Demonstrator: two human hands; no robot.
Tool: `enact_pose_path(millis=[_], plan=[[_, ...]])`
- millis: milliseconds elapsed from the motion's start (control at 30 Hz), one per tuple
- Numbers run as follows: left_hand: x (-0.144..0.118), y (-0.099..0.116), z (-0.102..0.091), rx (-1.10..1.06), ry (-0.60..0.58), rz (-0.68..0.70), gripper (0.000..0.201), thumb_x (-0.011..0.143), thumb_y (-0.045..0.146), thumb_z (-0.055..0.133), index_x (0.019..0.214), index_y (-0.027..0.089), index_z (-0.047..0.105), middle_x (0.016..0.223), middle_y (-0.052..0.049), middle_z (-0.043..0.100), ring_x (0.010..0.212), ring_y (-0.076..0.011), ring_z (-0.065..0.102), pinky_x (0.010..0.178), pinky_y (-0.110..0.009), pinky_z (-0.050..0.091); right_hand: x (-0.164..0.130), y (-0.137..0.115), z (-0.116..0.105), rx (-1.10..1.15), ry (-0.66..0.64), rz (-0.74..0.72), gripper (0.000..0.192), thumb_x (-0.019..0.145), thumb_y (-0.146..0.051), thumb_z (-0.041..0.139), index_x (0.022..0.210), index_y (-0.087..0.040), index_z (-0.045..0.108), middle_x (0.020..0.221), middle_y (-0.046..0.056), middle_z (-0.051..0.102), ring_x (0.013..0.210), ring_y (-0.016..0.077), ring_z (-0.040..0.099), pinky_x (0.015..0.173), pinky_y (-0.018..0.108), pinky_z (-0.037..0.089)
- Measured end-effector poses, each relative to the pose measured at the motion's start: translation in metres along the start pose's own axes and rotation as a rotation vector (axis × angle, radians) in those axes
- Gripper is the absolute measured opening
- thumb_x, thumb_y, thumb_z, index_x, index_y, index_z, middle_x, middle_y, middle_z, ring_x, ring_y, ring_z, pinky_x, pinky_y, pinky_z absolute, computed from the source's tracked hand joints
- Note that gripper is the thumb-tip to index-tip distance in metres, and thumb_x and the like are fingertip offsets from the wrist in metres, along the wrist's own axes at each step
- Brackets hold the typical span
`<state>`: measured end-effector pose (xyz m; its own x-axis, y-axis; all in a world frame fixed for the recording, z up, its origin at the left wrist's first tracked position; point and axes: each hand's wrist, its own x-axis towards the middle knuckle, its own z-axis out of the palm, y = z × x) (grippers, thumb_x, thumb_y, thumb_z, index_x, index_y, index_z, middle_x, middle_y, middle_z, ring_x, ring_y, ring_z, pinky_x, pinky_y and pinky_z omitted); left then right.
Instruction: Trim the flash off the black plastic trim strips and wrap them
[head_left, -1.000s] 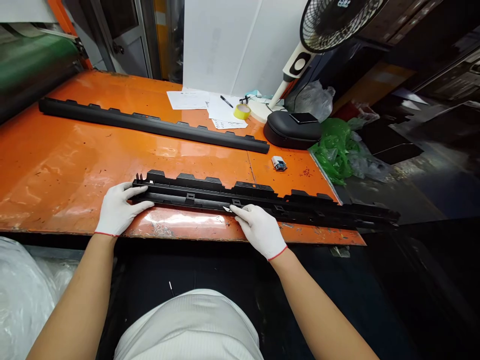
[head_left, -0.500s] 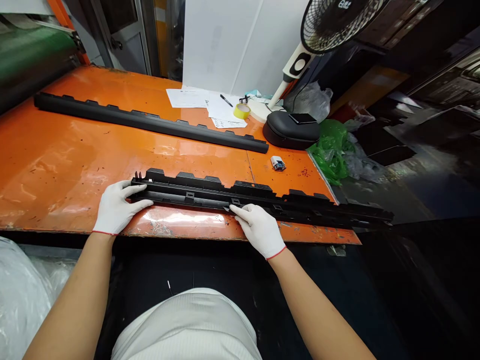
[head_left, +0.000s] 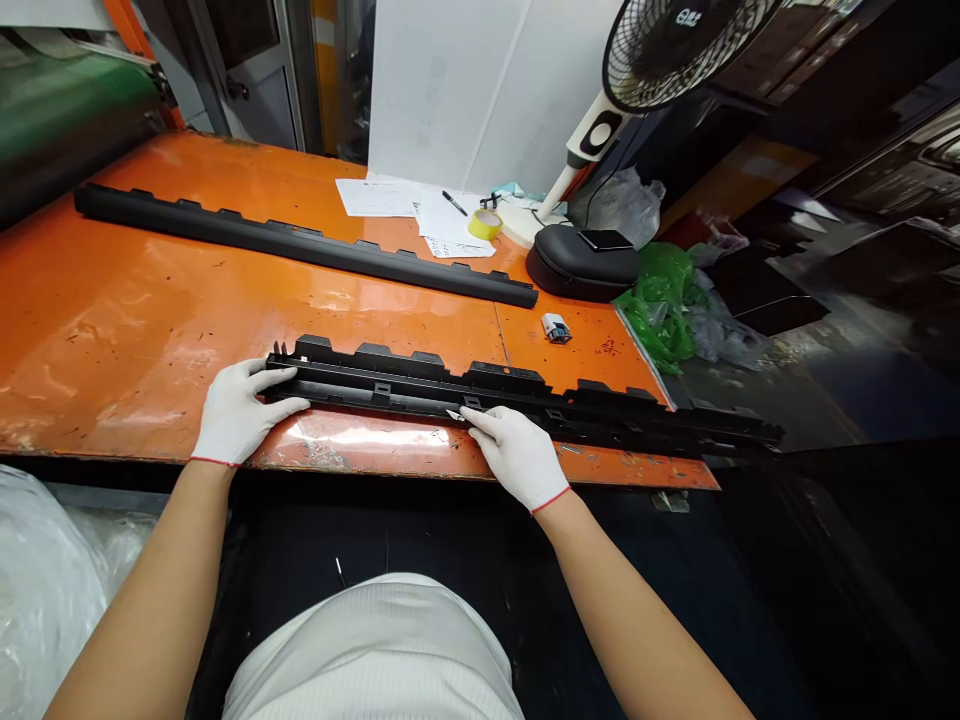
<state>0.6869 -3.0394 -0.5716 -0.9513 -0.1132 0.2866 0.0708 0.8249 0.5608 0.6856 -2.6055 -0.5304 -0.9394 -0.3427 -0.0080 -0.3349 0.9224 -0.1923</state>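
Note:
A long black plastic trim strip [head_left: 420,382], with raised tabs along its far edge, lies along the front of the orange table and sticks out past its right end. My left hand [head_left: 238,408], in a white glove, grips the strip's left end, fingers over it and thumb at the near edge. Around a small knife with a pointed metal blade [head_left: 454,414], my gloved right hand [head_left: 517,450] is closed. The blade rests at the strip's near edge, close to a clip; the knife's handle is hidden in my fingers.
Farther back lies a second black strip [head_left: 315,246]. Papers [head_left: 382,197], yellow tape [head_left: 484,224], a black case [head_left: 581,262], and a fan [head_left: 592,135] stand toward the back right. A small white-and-grey object [head_left: 556,327] sits mid-table. Green plastic bags [head_left: 660,300] hang beyond the right edge.
The blade at my right fingertips shows more clearly and has shifted very slightly left. My left hand keeps its hold on the strip's end; the whole view has shifted slightly.

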Motion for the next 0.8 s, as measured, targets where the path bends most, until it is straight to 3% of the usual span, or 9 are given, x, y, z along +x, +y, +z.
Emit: enact_pose_path(millis=[267,433,533,667,800], plan=[[-0.002,0.000,-0.003,-0.010,-0.006,-0.026,0.050,0.077,0.065,0.085,0.114,0.031,0.088,0.122,-0.006,0.077,0.112,-0.0329,0.074,0.109,-0.047,0.059,0.009,-0.007,-0.004,0.109,-0.086,0.097,0.042,0.109,-0.025,0.059,0.147,-0.032,0.076,0.122,0.008,0.081,0.111,0.0263,0.076,0.095,0.036,0.058],[-0.003,-0.001,-0.004,-0.011,-0.006,-0.028,0.053,0.078,0.068,0.084,0.113,0.030,0.089,0.120,-0.007,0.078,0.109,-0.0324,0.074,0.107,-0.046,0.059,0.015,-0.020,-0.004,0.245,-0.015,0.185,0.037,0.109,-0.031,0.060,0.141,-0.026,0.078,0.134,0.009,0.080,0.123,0.0279,0.074,0.109,0.040,0.056],[-0.004,-0.004,-0.003,-0.020,0.003,-0.026,0.056,0.077,0.071,0.085,0.114,0.029,0.089,0.121,-0.008,0.078,0.111,-0.0331,0.074,0.108,-0.047,0.059,0.021,-0.036,-0.001,0.212,-0.031,0.194,0.033,0.108,-0.035,0.063,0.132,-0.026,0.082,0.131,0.008,0.081,0.122,0.0280,0.074,0.105,0.038,0.055],[-0.006,-0.008,-0.002,-0.022,0.004,-0.033,0.058,0.077,0.073,0.085,0.115,0.029,0.089,0.127,-0.008,0.077,0.118,-0.0346,0.073,0.111,-0.049,0.058,0.033,-0.049,0.001,0.117,-0.063,0.236,0.028,0.107,-0.036,0.060,0.109,-0.022,0.084,0.111,0.010,0.083,0.106,0.0282,0.075,0.087,0.034,0.051],[-0.007,-0.010,-0.002,-0.011,0.000,-0.046,0.059,0.077,0.073,0.086,0.117,0.030,0.089,0.132,-0.009,0.076,0.122,-0.0357,0.072,0.113,-0.050,0.058,0.042,-0.048,0.002,0.228,0.060,0.354,0.035,0.107,-0.035,0.051,0.086,-0.020,0.075,0.095,0.012,0.080,0.093,0.0272,0.071,0.083,0.036,0.046]])
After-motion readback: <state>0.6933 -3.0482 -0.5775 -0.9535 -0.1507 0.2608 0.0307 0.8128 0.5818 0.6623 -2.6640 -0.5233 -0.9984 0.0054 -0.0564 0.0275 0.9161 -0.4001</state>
